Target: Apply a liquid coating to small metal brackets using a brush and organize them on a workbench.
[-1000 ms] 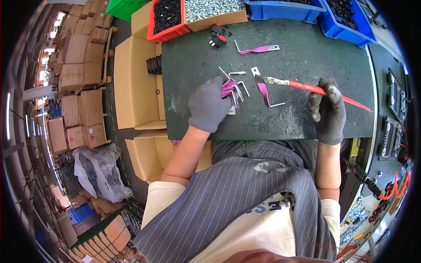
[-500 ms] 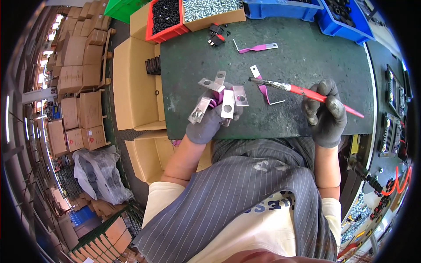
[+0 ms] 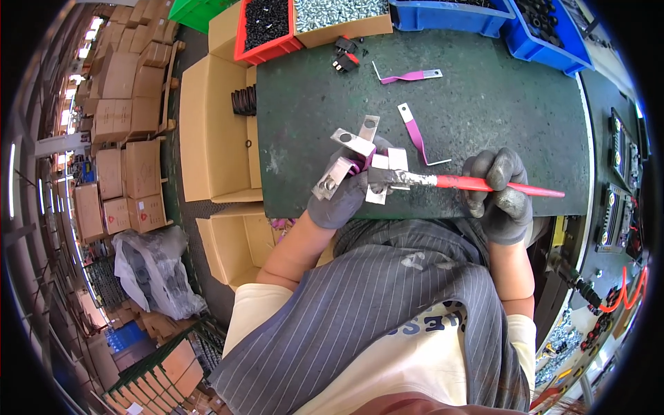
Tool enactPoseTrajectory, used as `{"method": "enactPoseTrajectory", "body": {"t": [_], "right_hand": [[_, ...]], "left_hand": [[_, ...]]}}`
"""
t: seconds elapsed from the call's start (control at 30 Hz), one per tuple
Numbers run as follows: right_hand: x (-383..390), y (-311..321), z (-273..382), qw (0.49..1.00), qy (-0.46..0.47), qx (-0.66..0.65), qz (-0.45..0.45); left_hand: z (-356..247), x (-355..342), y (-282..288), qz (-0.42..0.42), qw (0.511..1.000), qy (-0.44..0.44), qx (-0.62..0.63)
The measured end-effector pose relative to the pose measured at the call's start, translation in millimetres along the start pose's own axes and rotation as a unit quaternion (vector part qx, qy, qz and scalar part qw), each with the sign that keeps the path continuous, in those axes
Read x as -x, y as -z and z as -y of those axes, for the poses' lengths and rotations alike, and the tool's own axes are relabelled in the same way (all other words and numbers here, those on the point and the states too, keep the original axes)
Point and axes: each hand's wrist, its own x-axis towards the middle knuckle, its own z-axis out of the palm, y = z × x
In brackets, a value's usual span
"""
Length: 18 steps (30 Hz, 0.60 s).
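Note:
In a dark grey glove, my left hand (image 3: 337,200) is closed round a bunch of metal strips (image 3: 354,143) with purple sleeved middles and bare, holed silver ends that fan outward. My right hand (image 3: 499,194), gloved too, grips the red handle of a paintbrush (image 3: 465,182). Its dark, smeared bristle end points left and lies over the front strip ends; whether it touches them I cannot tell. Beyond my hands, one bent purple-sleeved strip (image 3: 414,135) lies on the dark green table (image 3: 318,97). Another such strip (image 3: 412,76) rests farther back.
Along the back edge stand a red bin (image 3: 267,31) of black parts, a carton (image 3: 342,15) of silver fasteners and blue bins (image 3: 546,38). Small black-and-red parts (image 3: 345,57) lie near them. Open cardboard boxes (image 3: 218,131) flank the table's left side.
The paintbrush has moved left and down, so its bristle end now overlaps the strips. My left hand has shifted slightly right with its bunch.

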Motion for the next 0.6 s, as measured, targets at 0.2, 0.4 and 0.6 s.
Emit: {"method": "enactPoseTrajectory", "body": {"t": [0.2,0.4,0.6], "right_hand": [[-1,1,18,0.998,0.039,0.052,0.005],[-3,8,48,0.977,0.066,0.191,0.061],[-4,2,53,0.956,0.105,0.265,0.071]], "left_hand": [[-8,-7,8,0.046,0.999,0.008,-0.018],[-21,-9,8,0.064,0.991,-0.068,-0.099],[-27,-13,12,0.085,0.983,-0.056,-0.152]]}}
